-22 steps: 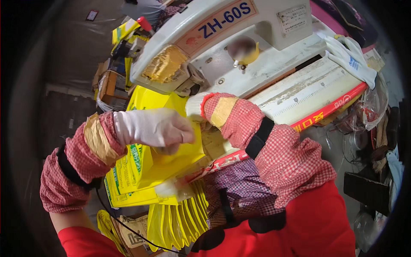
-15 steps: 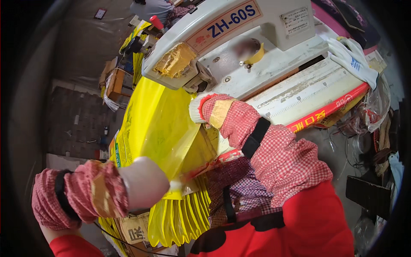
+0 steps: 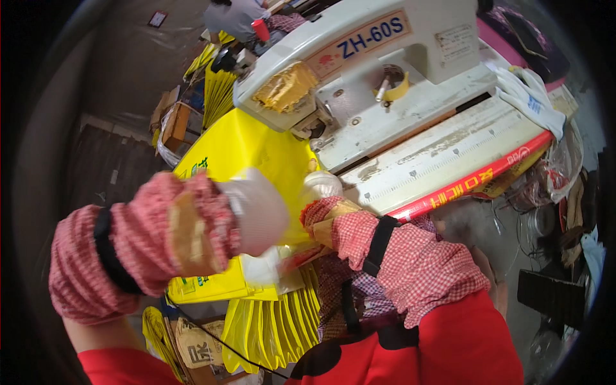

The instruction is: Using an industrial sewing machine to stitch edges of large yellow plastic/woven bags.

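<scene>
A bright yellow plastic bag (image 3: pixel 218 144) spreads beneath the head of a white industrial sewing machine (image 3: pixel 282 106). My right hand (image 3: pixel 322 186), in a white glove, is at the bag's right edge just below the presser foot; its knuckles look curled on the bag, and the fingertips are hidden. My left hand (image 3: pixel 258 215), also white-gloved, is over the bag's near part. Motion smears it and its fingers are turned out of sight. A folded stack of yellow bags (image 3: pixel 273 324) hangs below at the near edge.
A tape roll (image 3: pixel 399 88) stands on the machine bed. White gloves (image 3: pixel 531 99) lie on its right end. A red strip (image 3: pixel 471 183) runs along the front edge. Brown paper (image 3: pixel 200 340) lies low at left. Another person (image 3: pixel 234 22) sits at the far back.
My left hand has moved up and to the right over the bag. My right hand has dropped slightly. The bag's near side now lies flatter, and the view has shifted a little.
</scene>
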Motion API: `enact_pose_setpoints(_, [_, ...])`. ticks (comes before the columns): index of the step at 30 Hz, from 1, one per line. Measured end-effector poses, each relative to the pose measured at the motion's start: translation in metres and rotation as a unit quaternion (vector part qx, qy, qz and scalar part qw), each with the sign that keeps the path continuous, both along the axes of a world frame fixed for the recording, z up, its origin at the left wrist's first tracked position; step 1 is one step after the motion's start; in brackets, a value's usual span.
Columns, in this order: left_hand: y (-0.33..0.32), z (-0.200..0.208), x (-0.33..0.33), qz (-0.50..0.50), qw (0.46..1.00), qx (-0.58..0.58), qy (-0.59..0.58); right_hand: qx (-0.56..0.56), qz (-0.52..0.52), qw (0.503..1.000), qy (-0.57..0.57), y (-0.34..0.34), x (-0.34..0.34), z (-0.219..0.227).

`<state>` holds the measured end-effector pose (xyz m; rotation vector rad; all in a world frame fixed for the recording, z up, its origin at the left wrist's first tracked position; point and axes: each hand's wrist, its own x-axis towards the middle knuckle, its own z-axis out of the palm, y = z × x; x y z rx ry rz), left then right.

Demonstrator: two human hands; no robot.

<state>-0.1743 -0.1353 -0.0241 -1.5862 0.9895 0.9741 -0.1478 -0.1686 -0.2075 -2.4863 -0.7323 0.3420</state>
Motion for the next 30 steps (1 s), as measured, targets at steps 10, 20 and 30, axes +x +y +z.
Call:
enact_pose_setpoints(10, [0.061,-0.085,-0.064,0.027,0.985,-0.149,-0.081,0.013,0.132,0.989,-0.072,0.010,0.003,-0.009])
enact_pose_setpoints(20, [0.048,0.021,-0.035,-0.202,0.968,-0.045,-0.139,0.095,0.142,0.976,-0.135,0.038,0.014,-0.053])
enact_pose_setpoints(30, [0.005,-0.015,-0.008,-0.127,0.967,-0.193,-0.106,0.378,-0.209,0.877,-0.210,0.130,0.065,-0.156])
